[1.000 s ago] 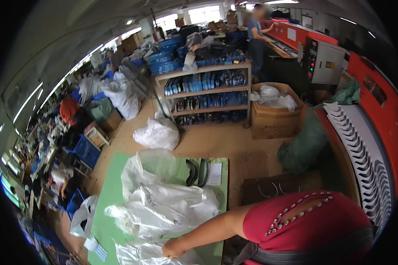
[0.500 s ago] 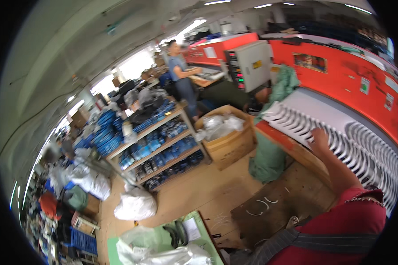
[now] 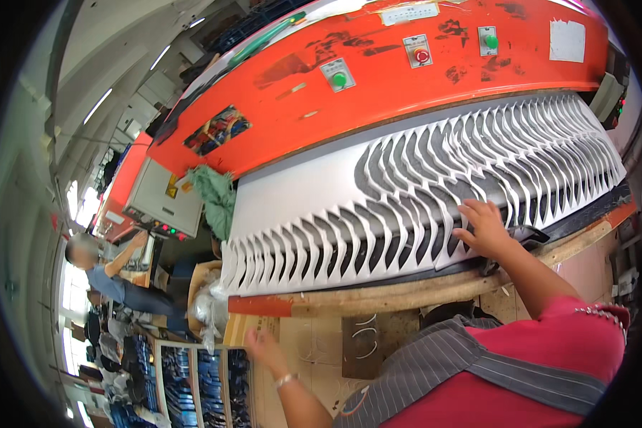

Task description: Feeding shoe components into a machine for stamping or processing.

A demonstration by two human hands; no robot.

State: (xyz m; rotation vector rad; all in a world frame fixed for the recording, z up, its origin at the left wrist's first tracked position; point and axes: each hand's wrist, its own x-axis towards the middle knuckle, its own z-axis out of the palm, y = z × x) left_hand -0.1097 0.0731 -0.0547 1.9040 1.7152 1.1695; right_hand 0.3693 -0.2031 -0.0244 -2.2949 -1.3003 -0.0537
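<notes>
A white sheet (image 3: 292,203) lies across the machine's bed, cut into rows of wavy strips with dark curved shapes showing between them. My right hand (image 3: 486,230) is over the sheet's near part, fingers spread, with nothing visible in it. Whether the fingertips touch the strips is hard to tell. Just beside that wrist, a black curved bar (image 3: 531,234) sits at the bed's front edge. Away from the sheet, my left hand (image 3: 264,349) is low in front of the wooden edge, above the floor. Its fingers are blurred, and no object shows in it.
A wooden rail (image 3: 385,294) borders the bed in front. Behind stands the red machine (image 3: 285,93) with green and red buttons. To the left are a grey control box (image 3: 165,198), green cloth (image 3: 212,196), a carton with clear plastic, a shelf (image 3: 192,378) and another person (image 3: 114,282).
My view has swung right, toward the red machine and the white sheet. My left hand has come into view. The right hand, earlier at the strips, is still over the sheet.
</notes>
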